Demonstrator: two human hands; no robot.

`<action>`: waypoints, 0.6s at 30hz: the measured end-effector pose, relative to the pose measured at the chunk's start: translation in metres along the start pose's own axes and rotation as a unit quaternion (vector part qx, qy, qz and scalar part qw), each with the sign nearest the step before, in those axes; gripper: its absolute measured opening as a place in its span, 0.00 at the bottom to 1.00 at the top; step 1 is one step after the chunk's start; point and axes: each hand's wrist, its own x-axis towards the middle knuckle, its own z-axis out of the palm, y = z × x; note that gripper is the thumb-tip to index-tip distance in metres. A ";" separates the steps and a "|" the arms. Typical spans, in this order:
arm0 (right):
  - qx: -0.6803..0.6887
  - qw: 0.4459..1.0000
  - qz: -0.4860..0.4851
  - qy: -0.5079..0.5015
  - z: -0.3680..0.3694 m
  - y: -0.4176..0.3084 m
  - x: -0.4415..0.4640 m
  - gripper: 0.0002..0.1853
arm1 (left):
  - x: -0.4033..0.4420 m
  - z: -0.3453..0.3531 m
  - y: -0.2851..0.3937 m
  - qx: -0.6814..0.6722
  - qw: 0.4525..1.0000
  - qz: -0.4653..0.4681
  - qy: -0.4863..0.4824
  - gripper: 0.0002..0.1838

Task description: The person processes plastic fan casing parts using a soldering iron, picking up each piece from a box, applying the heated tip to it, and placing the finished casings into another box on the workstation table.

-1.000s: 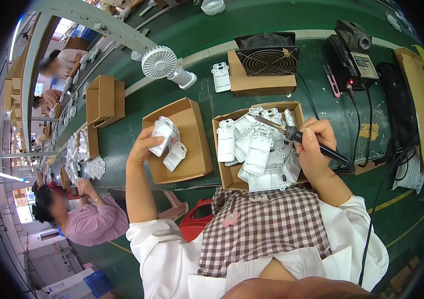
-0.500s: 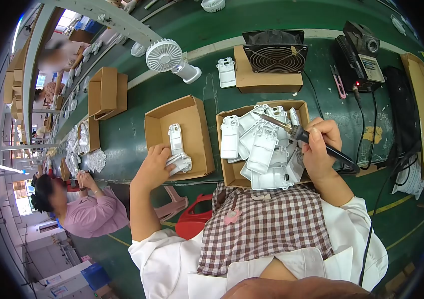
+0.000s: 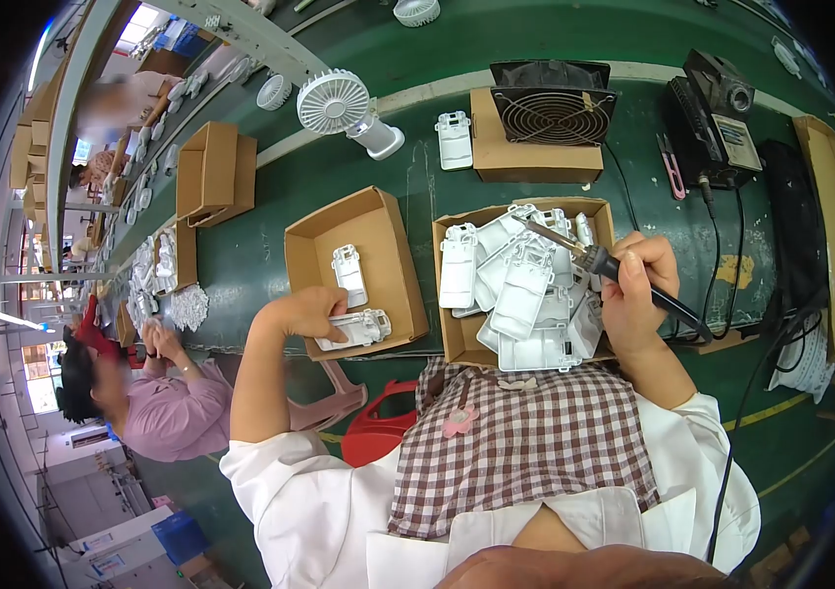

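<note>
My right hand (image 3: 641,290) is wrapped round the handle of a soldering iron (image 3: 594,260). Its metal tip points up and left, over a cardboard box (image 3: 449,339) heaped with white plastic housings (image 3: 520,299). My left hand (image 3: 307,316) reaches into another cardboard box (image 3: 383,240), fingers curled at the end of a white plastic housing (image 3: 360,330) lying sideways near the front wall. My fingertips are partly hidden. A second housing (image 3: 348,275) lies lengthwise just beyond it in the same box.
Behind the boxes stand a handheld fan (image 3: 334,103), a black square fan (image 3: 555,108) on a carton, and a soldering station (image 3: 712,137). Tweezers (image 3: 671,167) lie beside the station. The iron's cord hangs at my right. A co-worker in pink (image 3: 177,407) sits at the left.
My left hand has turned, wrist raised, and the housing at its fingers now lies flatter and more sideways. The other housing in that box sits slightly lower. The soldering iron stays nearly still.
</note>
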 end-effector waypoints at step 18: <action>0.032 0.999 0.000 -0.003 -0.002 0.001 0.000 0.08 | -0.018 0.017 0.023 -0.321 0.913 -0.163 0.193 0.26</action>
